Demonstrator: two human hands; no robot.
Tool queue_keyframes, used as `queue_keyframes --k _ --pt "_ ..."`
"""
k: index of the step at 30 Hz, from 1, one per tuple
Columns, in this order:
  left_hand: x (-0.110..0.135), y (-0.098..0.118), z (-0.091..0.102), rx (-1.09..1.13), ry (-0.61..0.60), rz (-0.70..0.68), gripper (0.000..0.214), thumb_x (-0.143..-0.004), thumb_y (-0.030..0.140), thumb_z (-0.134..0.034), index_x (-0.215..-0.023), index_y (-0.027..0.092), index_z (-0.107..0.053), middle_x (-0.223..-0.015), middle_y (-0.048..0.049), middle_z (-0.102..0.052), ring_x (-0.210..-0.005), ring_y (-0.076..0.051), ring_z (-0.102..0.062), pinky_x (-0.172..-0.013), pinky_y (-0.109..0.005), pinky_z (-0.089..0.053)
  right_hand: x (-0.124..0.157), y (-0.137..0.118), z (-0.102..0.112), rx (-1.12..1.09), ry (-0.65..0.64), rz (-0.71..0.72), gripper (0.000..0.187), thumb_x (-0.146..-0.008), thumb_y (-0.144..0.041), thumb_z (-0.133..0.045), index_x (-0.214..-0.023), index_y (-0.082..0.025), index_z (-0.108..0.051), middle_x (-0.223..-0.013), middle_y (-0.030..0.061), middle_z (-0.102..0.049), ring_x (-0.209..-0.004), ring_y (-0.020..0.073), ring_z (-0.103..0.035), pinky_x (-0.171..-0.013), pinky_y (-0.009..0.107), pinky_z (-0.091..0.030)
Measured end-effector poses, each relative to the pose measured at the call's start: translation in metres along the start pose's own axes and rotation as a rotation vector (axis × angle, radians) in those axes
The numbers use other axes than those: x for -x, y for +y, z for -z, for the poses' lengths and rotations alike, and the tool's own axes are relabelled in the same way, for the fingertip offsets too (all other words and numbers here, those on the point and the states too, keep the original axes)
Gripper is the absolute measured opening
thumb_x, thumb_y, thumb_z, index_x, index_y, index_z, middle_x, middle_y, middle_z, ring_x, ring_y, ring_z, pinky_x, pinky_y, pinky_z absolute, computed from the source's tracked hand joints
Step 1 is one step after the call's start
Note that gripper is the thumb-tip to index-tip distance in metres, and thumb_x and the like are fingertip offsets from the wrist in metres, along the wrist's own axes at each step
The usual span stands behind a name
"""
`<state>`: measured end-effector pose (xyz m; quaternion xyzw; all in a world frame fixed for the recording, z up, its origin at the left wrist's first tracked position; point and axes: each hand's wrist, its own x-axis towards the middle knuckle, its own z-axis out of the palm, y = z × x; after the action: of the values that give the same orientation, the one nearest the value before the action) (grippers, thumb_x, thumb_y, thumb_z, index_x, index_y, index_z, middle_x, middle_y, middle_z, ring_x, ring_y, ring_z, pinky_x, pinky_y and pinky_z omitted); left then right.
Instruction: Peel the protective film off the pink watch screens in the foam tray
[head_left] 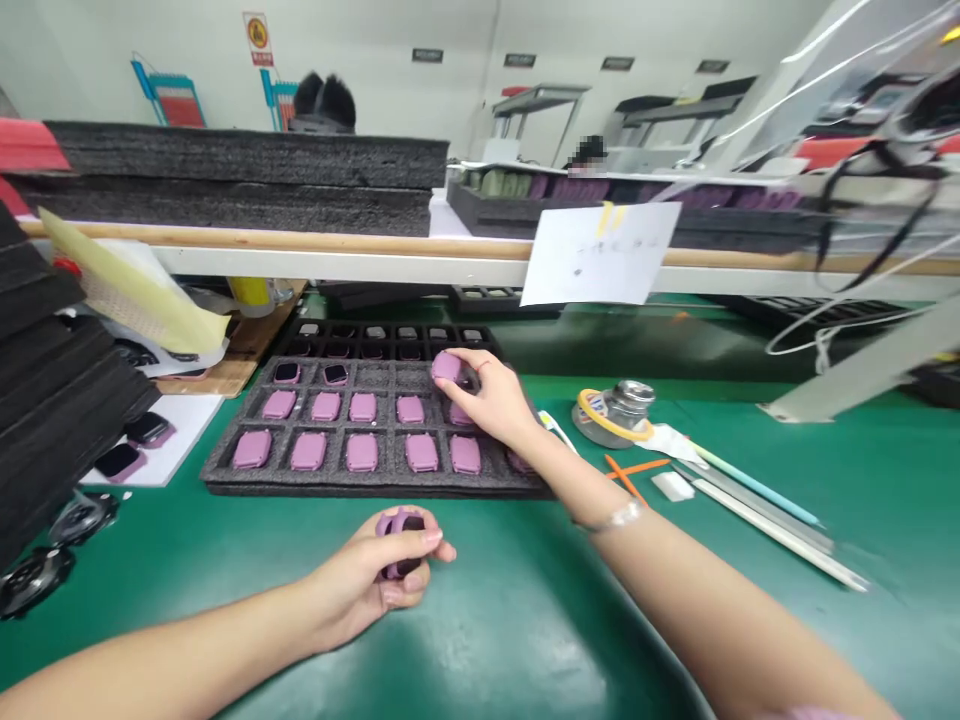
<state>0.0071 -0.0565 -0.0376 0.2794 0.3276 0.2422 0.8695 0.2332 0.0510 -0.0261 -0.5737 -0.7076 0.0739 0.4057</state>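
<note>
My left hand (pixel 367 580) is closed above the green mat in front of the tray, gripping purple watch cases with dark faces (pixel 400 540); there look to be two, pressed side by side. My right hand (pixel 495 400) reaches over the back right of a dark grey foam tray (pixel 382 489). Between its thumb and fingers is a purple watch case (pixel 445 367), at the tray's back row. Purple cases (pixel 362 452) sit in the tray's two front rows. In the back row, two black-faced watches (pixel 335 374) lie at the left. My right forearm hides part of the tray's right end.
Behind this tray lies another foam tray (pixel 375 335). Stacked black foam (pixel 67 400) and two watches (pixel 120 461) on white paper stand left. A glass bottle (pixel 628 408), orange sticks (pixel 637 468) and pens (pixel 780 530) lie right. A shelf edge (pixel 360 258) crosses above.
</note>
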Motion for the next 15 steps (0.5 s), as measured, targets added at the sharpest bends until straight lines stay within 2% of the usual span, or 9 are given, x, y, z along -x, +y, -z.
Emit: queue_keyframes --k 3,5,7,9,12,15 --pt "0.000 0.000 0.001 -0.043 -0.007 0.007 0.041 -0.067 0.031 -0.090 -0.084 0.015 -0.057 -0.081 -0.0052 -0.067 -0.049 -0.002 -0.041 -0.045 -0.018 -0.017 -0.016 0.020 -0.008 0.036 -0.043 -0.033 0.034 -0.096 -0.034 -0.064 -0.126 -0.017 -0.062 -0.134 0.0118 -0.061 -0.122 0.0272 -0.060 -0.105 0.053 -0.048" --pt "-0.001 0.001 0.000 -0.079 -0.023 0.025 0.039 -0.070 0.032 -0.088 -0.085 0.015 -0.056 -0.081 -0.0055 -0.067 -0.049 -0.003 -0.040 -0.046 -0.019 -0.017 -0.009 0.018 -0.009 0.039 -0.070 -0.023 0.035 -0.097 -0.033 -0.063 -0.128 -0.018 -0.061 -0.137 0.0112 -0.060 -0.124 0.0276 -0.059 -0.105 0.055 -0.048" --pt "-0.001 0.003 0.000 -0.140 -0.045 0.057 0.040 -0.071 0.034 -0.087 -0.085 0.015 -0.056 -0.080 -0.0062 -0.067 -0.049 -0.003 -0.040 -0.047 -0.020 -0.018 0.010 0.005 -0.005 0.030 -0.091 0.011 0.038 -0.097 -0.027 -0.061 -0.133 -0.016 -0.058 -0.140 0.0138 -0.059 -0.131 0.0285 -0.056 -0.111 0.055 -0.044" --pt "-0.003 0.005 -0.001 -0.212 -0.064 0.088 0.041 -0.070 0.037 -0.088 -0.086 0.015 -0.057 -0.081 -0.0067 -0.068 -0.049 -0.003 -0.039 -0.048 -0.020 -0.019 0.035 -0.011 0.003 0.013 -0.129 0.067 0.044 -0.096 -0.021 -0.061 -0.138 -0.014 -0.056 -0.144 0.0166 -0.058 -0.138 0.0258 -0.051 -0.118 0.048 -0.039" --pt "-0.005 0.006 0.001 -0.288 -0.079 0.112 0.040 -0.073 0.040 -0.087 -0.089 0.016 -0.059 -0.082 -0.0063 -0.069 -0.050 -0.004 -0.040 -0.049 -0.020 -0.021 0.070 -0.030 0.017 -0.013 -0.163 0.129 0.052 -0.092 -0.022 -0.066 -0.142 -0.014 -0.053 -0.152 0.0143 -0.051 -0.146 0.0224 -0.043 -0.124 0.040 -0.032" --pt "-0.005 0.008 0.000 -0.337 -0.086 0.155 0.037 -0.077 0.041 -0.084 -0.092 0.017 -0.060 -0.083 -0.0055 -0.069 -0.053 -0.005 -0.042 -0.051 -0.020 -0.023 0.091 -0.036 0.029 -0.041 -0.120 0.124 0.054 -0.095 -0.025 -0.061 -0.146 -0.016 -0.047 -0.153 0.0150 -0.049 -0.147 0.0228 -0.040 -0.124 0.044 -0.033"
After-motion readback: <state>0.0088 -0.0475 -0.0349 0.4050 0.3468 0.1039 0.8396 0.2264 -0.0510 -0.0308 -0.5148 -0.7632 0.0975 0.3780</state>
